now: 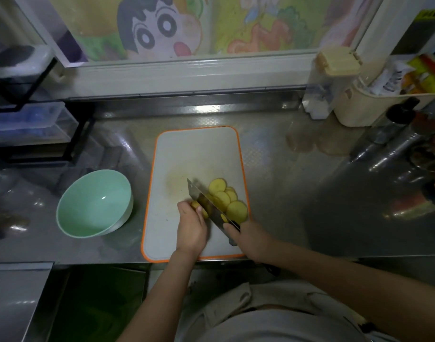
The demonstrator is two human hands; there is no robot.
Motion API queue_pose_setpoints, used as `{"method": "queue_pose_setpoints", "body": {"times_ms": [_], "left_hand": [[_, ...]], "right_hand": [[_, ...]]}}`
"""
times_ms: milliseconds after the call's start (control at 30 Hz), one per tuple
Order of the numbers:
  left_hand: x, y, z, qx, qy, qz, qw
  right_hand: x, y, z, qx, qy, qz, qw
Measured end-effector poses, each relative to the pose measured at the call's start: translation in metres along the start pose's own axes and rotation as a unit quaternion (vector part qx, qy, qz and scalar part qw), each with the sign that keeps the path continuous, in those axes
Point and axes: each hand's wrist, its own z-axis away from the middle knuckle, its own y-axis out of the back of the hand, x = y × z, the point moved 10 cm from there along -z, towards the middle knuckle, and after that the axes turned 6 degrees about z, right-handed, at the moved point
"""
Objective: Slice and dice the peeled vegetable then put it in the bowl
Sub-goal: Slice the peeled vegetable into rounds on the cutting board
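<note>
A white cutting board with an orange rim point(186, 154) lies on the steel counter. Several round yellow potato slices point(226, 198) lie fanned out on its right side. My left hand point(190, 228) holds down the small uncut end of the potato point(196, 205) with curled fingers. My right hand point(248, 239) grips the handle of a cleaver point(206, 203), whose blade stands between the potato end and the slices. A pale green bowl point(94, 202), with nothing in it, sits left of the board.
A black rack with clear plastic boxes point(31, 119) stands at the back left. At the back right are a cream basket of packets point(374, 104), a clear container point(322, 95) and dark bottles point(398, 119). A window sill runs behind the counter.
</note>
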Motion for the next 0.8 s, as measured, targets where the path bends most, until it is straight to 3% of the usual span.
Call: {"method": "queue_pose_setpoints", "body": {"times_ms": [333,667,800], "left_hand": [[-0.001,-0.002,0.000,-0.003,-0.004,-0.002,1.000],[-0.005,-0.001,0.000,0.004,0.003,-0.001,1.000],[-0.008,-0.001,-0.002,0.000,0.000,-0.004,1.000]], "right_hand": [[-0.002,-0.002,-0.001,-0.002,0.018,0.008,1.000],[-0.016,-0.007,-0.043,0.068,-0.007,0.087,0.994],[-0.010,-0.013,-0.045,0.049,-0.001,0.049,0.998]]}}
